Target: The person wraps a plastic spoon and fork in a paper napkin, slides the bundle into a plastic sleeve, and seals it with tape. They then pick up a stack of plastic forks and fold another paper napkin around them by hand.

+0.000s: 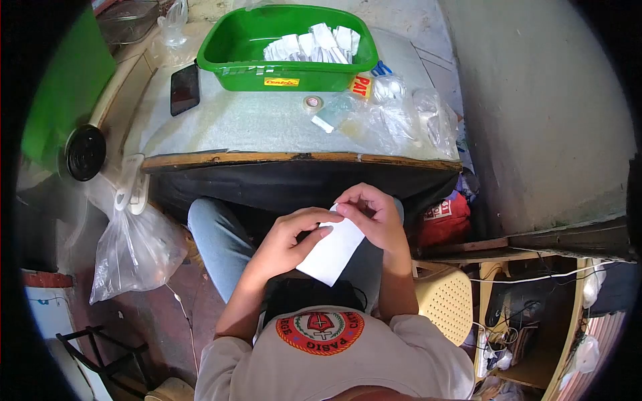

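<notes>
Above my lap, a folded piece of white paper (331, 252) is pinched at its upper end by both hands. My left hand (294, 235) grips its left side, thumb and fingers closed on the edge. At the top right corner, my right hand (372, 212) has its thumb and forefinger pressed together on the paper. The paper's lower end hangs free and tilts down toward my shirt. Beyond my hands, a green plastic basin (231, 81) stands on the table, with several folded white papers (317, 44) piled inside.
On the table (221, 134) lie a black phone (184, 89), a tape roll (312, 102), clear plastic bags (394, 117) and blue-handled scissors (381, 68). A clear plastic bag (137, 250) hangs at the left. A yellow stool (447, 301) stands at my right, near a red bag (447, 222).
</notes>
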Demonstrator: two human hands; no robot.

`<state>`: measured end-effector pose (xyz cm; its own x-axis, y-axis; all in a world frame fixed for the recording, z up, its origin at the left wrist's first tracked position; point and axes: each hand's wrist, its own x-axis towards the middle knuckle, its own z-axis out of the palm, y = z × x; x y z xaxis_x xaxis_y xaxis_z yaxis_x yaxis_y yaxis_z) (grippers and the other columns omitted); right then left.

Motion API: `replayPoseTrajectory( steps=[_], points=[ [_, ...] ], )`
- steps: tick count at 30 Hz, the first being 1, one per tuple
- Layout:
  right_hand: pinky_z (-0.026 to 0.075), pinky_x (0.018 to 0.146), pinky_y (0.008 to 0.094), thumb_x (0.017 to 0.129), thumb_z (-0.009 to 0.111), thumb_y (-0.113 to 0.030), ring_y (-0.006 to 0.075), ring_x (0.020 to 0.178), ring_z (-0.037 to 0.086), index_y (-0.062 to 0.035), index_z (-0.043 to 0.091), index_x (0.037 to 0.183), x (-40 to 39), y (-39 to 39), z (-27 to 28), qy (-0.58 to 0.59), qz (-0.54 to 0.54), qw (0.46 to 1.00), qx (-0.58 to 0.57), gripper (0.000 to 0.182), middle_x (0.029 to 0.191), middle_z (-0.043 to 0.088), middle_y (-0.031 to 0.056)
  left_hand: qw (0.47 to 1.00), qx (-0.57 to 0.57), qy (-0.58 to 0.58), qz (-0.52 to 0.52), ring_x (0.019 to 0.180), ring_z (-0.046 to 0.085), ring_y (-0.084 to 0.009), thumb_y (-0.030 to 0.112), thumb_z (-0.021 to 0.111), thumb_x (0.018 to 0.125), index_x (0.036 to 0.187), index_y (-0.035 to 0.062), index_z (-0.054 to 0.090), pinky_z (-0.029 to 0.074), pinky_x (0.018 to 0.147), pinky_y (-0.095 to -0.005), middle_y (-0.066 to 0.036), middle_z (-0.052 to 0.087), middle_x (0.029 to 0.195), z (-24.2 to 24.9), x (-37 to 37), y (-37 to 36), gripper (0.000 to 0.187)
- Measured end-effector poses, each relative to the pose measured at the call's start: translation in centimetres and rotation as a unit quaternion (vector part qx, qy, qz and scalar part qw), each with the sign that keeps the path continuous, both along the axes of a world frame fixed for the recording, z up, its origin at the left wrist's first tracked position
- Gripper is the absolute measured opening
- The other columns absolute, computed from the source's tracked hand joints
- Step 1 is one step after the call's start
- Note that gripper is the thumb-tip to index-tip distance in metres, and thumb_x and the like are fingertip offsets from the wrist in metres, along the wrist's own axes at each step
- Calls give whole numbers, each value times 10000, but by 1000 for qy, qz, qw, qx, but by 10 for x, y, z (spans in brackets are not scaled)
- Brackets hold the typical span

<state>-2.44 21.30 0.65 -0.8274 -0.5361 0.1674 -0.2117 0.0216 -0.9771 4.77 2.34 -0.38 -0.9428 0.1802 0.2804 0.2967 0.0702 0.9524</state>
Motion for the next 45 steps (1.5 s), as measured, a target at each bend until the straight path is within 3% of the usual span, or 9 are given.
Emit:
replayPoseTrajectory(
  steps=[7, 14, 17, 21, 25, 31, 33, 43, 45],
  points=[
    [423, 625, 171, 883, 652, -8, 17, 714, 544, -16, 627, 970, -3, -2, -1, -1, 13, 1000, 8, 91, 824, 612, -24, 999, -35, 24, 21, 845, 662, -205, 17, 694, 827, 1074, 25, 695, 520, 743, -296, -137, 696, 1028, -1, -3, -3, 247],
    [432, 746, 194, 889, 649, -15, 31, 862, 521, -23, 544, 1181, -7, 6, -13, -35, -1, 996, -80, 310, 964, 571, -9, 989, 39, -16, 141, 761, 576, -120, -2, 688, 829, 1122, 26, 683, 486, 744, -255, -107, 692, 994, -7, -2, 1, 294],
    [423, 701, 187, 909, 658, -73, 20, 823, 521, -26, 592, 1116, 11, -8, -14, -135, -1, 986, -99, 222, 934, 591, -20, 985, 39, 15, 170, 747, 527, -69, -25, 667, 849, 1164, 13, 662, 457, 722, -207, -79, 656, 1015, -17, -5, 7, 318],
    [404, 600, 183, 910, 677, -134, 8, 706, 523, -28, 649, 940, 7, -10, -30, -90, -63, 991, -75, 114, 773, 600, -48, 979, 13, 27, 200, 756, 504, -20, -41, 652, 866, 1204, 3, 640, 438, 706, -165, -54, 620, 1071, -21, -2, 11, 341],
    [391, 572, 179, 894, 698, -146, 8, 654, 509, -56, 641, 901, 8, -10, -24, -110, -107, 985, -82, 107, 741, 586, -51, 974, 33, 29, 221, 757, 501, -16, -38, 656, 866, 1205, 1, 639, 440, 700, -167, -59, 611, 1093, -25, -1, 15, 342],
    [388, 589, 178, 899, 687, -122, 13, 673, 501, -37, 639, 903, 8, -15, -33, -77, -117, 983, -121, 97, 747, 579, -51, 974, 33, 22, 222, 767, 507, -16, -39, 657, 867, 1213, 1, 634, 446, 706, -169, -64, 604, 1112, -27, 0, 17, 349],
    [390, 604, 179, 901, 681, -114, 15, 687, 500, -31, 639, 913, 8, -14, -30, -83, -128, 982, -113, 94, 759, 578, -48, 973, 34, 16, 229, 726, 549, -89, 1, 691, 835, 1182, 18, 655, 488, 768, -233, -139, 661, 1089, -25, 1, 18, 350],
    [396, 615, 180, 895, 673, -77, 24, 705, 517, -11, 650, 924, -1, -15, -32, -90, -162, 971, -153, 77, 791, 597, -34, 974, 28, 18, 223, 720, 569, -93, -11, 681, 834, 1182, 4, 646, 494, 756, -236, -150, 657, 1098, -27, 2, 23, 350],
    [399, 626, 181, 896, 670, -77, 25, 717, 520, -10, 649, 923, -3, -12, -29, -93, -164, 970, -155, 75, 796, 598, -32, 980, 19, 32, 193, 721, 498, -11, -46, 645, 870, 1245, -1, 610, 441, 681, -162, -90, 589, 1150, -31, 2, 22, 379]
  ],
)
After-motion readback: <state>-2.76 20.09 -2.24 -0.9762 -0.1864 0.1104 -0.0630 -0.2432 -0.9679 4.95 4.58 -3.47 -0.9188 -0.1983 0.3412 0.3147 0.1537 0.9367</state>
